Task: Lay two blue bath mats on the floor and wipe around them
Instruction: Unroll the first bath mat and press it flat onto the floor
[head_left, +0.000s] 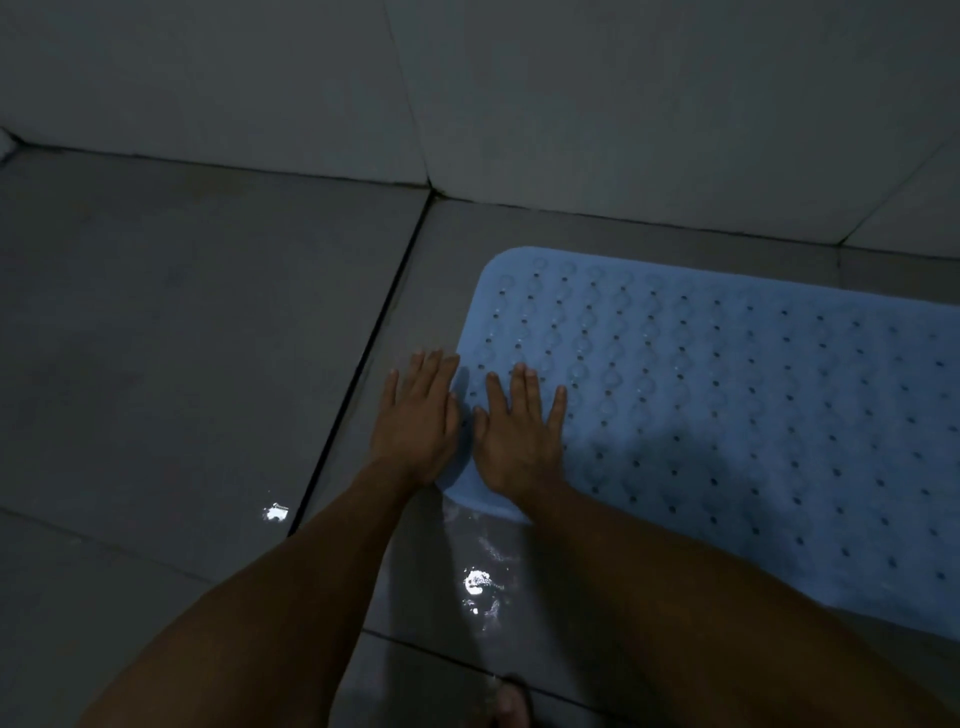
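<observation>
dim grey floor tiles (182, 338) fill most of the head view, split by dark grout lines, and pale wall tiles (623, 104) rise along the far edge. one blue bath mat (753, 415) lies flat on the floor at the right, near the base of the wall, its rounded left end towards the middle of the view and its right part running out of frame; small dark holes and round raised bumps dot its surface in rows. the right hand (519, 436) lies palm down on the mat's left end with straight, slightly spread fingers, pressing on it and gripping nothing. the left hand (415, 415) lies just beside it, also flat with straight fingers, resting across the mat's left edge so that most of it sits on the bare tile and its thumb side touches the mat. both bare forearms reach in from the bottom of the frame. between the forearms the tile looks wet, with bright glints (478, 582) of reflected light, and another small glint (275, 513) shows on the tile to the left. a toe (511, 701) shows at the bottom edge
</observation>
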